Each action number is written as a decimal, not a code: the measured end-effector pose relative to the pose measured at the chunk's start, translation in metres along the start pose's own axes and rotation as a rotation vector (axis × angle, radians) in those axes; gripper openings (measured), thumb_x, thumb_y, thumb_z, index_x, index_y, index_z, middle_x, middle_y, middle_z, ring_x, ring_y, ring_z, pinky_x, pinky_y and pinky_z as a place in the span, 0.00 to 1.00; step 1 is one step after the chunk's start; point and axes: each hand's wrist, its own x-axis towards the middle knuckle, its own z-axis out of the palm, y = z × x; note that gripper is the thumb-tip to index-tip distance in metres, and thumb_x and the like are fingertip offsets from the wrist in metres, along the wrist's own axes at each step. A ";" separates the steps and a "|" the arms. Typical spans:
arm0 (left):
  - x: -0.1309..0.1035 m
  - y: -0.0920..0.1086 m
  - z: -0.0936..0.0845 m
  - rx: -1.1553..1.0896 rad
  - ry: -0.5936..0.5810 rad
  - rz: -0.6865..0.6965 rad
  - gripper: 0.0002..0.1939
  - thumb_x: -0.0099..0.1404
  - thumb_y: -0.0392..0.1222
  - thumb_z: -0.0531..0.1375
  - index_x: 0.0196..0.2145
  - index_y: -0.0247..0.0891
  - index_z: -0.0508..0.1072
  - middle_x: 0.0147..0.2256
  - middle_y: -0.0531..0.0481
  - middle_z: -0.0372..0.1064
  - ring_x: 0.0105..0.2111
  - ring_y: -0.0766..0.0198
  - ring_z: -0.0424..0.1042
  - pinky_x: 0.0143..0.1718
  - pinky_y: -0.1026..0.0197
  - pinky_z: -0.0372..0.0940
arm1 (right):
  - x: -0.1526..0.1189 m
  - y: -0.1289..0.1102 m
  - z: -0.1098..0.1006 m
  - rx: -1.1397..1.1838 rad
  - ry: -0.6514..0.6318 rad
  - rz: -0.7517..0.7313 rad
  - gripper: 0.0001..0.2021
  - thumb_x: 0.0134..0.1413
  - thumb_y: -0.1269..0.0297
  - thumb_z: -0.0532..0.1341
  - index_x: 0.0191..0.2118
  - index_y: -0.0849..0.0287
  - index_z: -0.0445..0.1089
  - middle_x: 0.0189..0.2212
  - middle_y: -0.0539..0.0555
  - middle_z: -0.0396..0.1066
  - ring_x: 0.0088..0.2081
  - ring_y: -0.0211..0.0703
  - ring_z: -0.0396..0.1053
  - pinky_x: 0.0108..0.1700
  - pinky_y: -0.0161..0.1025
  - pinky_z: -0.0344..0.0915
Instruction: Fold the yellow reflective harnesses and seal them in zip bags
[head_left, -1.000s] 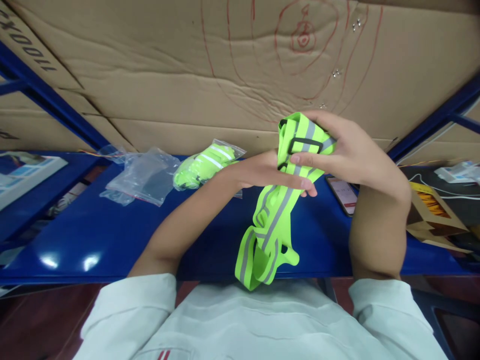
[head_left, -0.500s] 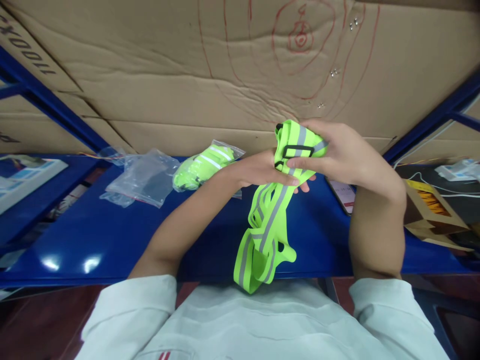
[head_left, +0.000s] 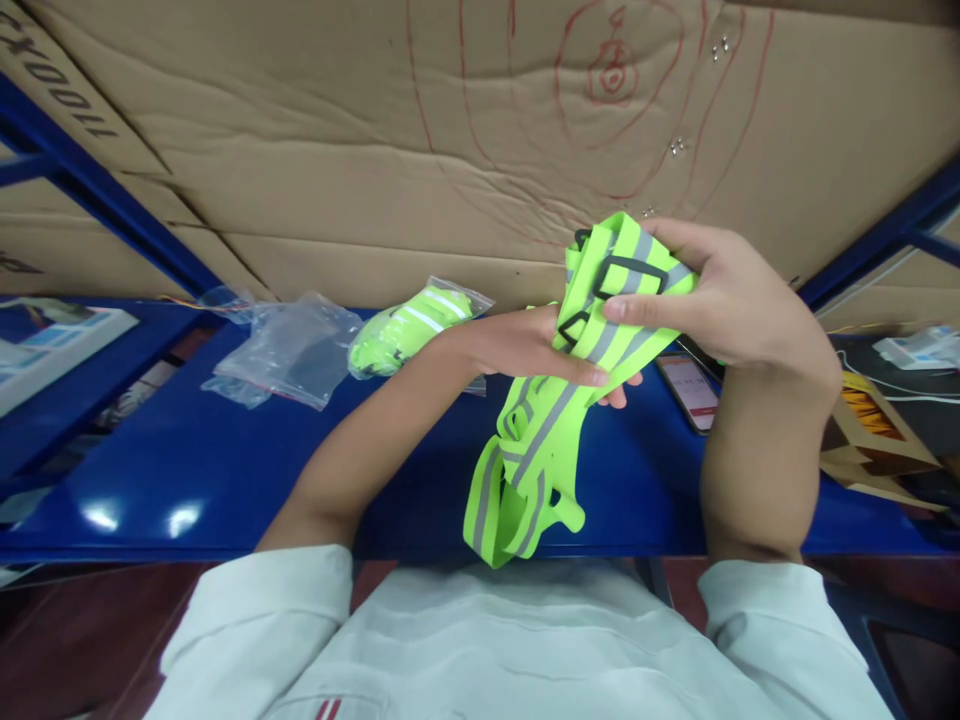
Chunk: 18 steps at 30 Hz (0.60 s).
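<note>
Both of my hands grip a neon-yellow reflective harness (head_left: 551, 420) made of straps with grey stripes. My right hand (head_left: 720, 290) pinches the gathered upper end, its thumb lying just below a black buckle (head_left: 631, 277). Lower and to the left, my left hand (head_left: 540, 350) is closed round the bundled straps, with some fingertips showing beyond them. Loops of strap hang from my left hand towards the front edge of the blue table (head_left: 300, 490). Behind my left forearm lies a clear bag with a similar folded yellow harness (head_left: 409, 325) inside.
Crumpled clear plastic bags (head_left: 292, 345) lie left of the packed harness. To the right are a phone (head_left: 686, 390) and an open cardboard box (head_left: 877, 430). A cardboard panel (head_left: 300, 150) with red drawn rings stands along the back, between blue frame posts (head_left: 127, 200).
My right hand has moved up and to the right with the buckled end of the harness, spreading the bundle longer. My left hand stays closed on the straps, shifted slightly right.
</note>
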 end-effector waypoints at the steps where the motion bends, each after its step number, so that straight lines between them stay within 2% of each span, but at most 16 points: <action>1: -0.001 0.002 0.000 0.000 -0.005 0.005 0.18 0.67 0.51 0.69 0.47 0.35 0.82 0.47 0.39 0.82 0.51 0.53 0.81 0.56 0.55 0.76 | 0.000 0.001 0.000 0.023 0.009 0.004 0.20 0.50 0.49 0.75 0.44 0.54 0.76 0.36 0.52 0.79 0.34 0.47 0.76 0.31 0.41 0.73; 5: -0.003 0.006 0.005 -0.103 -0.017 -0.005 0.25 0.69 0.59 0.66 0.52 0.36 0.79 0.47 0.38 0.82 0.49 0.53 0.82 0.48 0.57 0.79 | 0.000 0.001 0.001 0.117 -0.043 0.032 0.21 0.52 0.47 0.74 0.45 0.53 0.76 0.34 0.51 0.79 0.29 0.47 0.75 0.29 0.43 0.73; 7: -0.003 0.007 0.009 -0.142 0.001 0.004 0.28 0.69 0.62 0.65 0.53 0.36 0.78 0.48 0.38 0.82 0.49 0.53 0.82 0.48 0.57 0.79 | -0.001 0.001 0.002 0.125 -0.053 0.035 0.21 0.52 0.46 0.74 0.46 0.53 0.75 0.33 0.52 0.79 0.28 0.47 0.74 0.29 0.44 0.73; 10: -0.003 0.007 0.013 -0.148 0.081 0.014 0.27 0.68 0.62 0.65 0.51 0.35 0.78 0.48 0.38 0.81 0.49 0.53 0.82 0.50 0.55 0.79 | -0.002 0.002 0.002 0.090 -0.019 0.019 0.21 0.53 0.45 0.73 0.45 0.53 0.75 0.34 0.53 0.79 0.30 0.48 0.75 0.29 0.44 0.73; 12: -0.004 0.006 0.014 -0.105 0.111 0.017 0.26 0.68 0.61 0.66 0.48 0.34 0.79 0.46 0.38 0.82 0.47 0.53 0.82 0.49 0.55 0.79 | -0.001 0.004 0.001 0.051 -0.004 0.011 0.23 0.54 0.44 0.72 0.48 0.53 0.74 0.38 0.54 0.79 0.33 0.49 0.77 0.31 0.44 0.75; 16: -0.002 0.002 0.008 0.045 0.170 0.064 0.22 0.69 0.58 0.66 0.46 0.34 0.80 0.41 0.41 0.82 0.40 0.58 0.82 0.38 0.62 0.76 | 0.001 0.001 0.002 -0.021 0.099 -0.090 0.30 0.52 0.47 0.74 0.56 0.52 0.70 0.52 0.55 0.77 0.46 0.53 0.77 0.46 0.48 0.78; 18: 0.001 0.000 0.005 0.093 0.225 0.080 0.20 0.69 0.56 0.67 0.42 0.33 0.80 0.38 0.43 0.81 0.37 0.61 0.80 0.34 0.65 0.74 | 0.000 -0.004 0.004 -0.155 0.154 -0.166 0.27 0.55 0.49 0.73 0.56 0.50 0.70 0.56 0.56 0.74 0.54 0.56 0.73 0.58 0.53 0.75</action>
